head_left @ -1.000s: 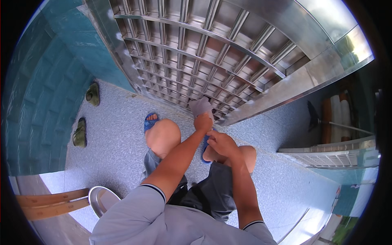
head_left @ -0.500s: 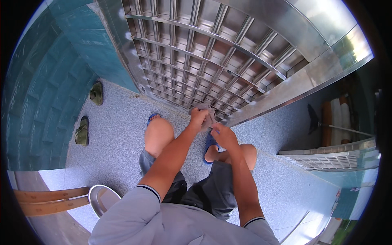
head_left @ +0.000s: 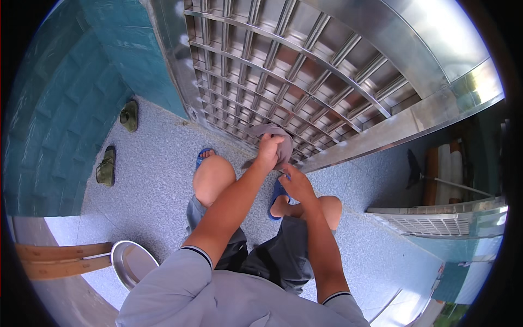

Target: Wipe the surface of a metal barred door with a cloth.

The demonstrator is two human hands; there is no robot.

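A grey-brown cloth [head_left: 284, 146] hangs in front of the lower bars of a shiny metal door [head_left: 310, 60], beyond my knees. Bunched in my left hand [head_left: 268, 150] is part of that cloth, the fingers closed round it. My right hand [head_left: 298, 186] is just below and to the right, its fingers curled and pinching at the cloth's lower edge. How much fabric lies between those fingertips is partly hidden.
Green shoes [head_left: 129, 115] stand along the teal tiled wall [head_left: 46, 131] on the left. A round metal basin [head_left: 132, 263] sits beside a wooden bench [head_left: 62, 260] at lower left. Speckled grey floor [head_left: 147, 180] lies around my blue slippers [head_left: 277, 197].
The cloth has spread out and shows larger around my left hand, which has moved slightly up and right. My right hand remains close by, slightly lower. The view has shifted a little.
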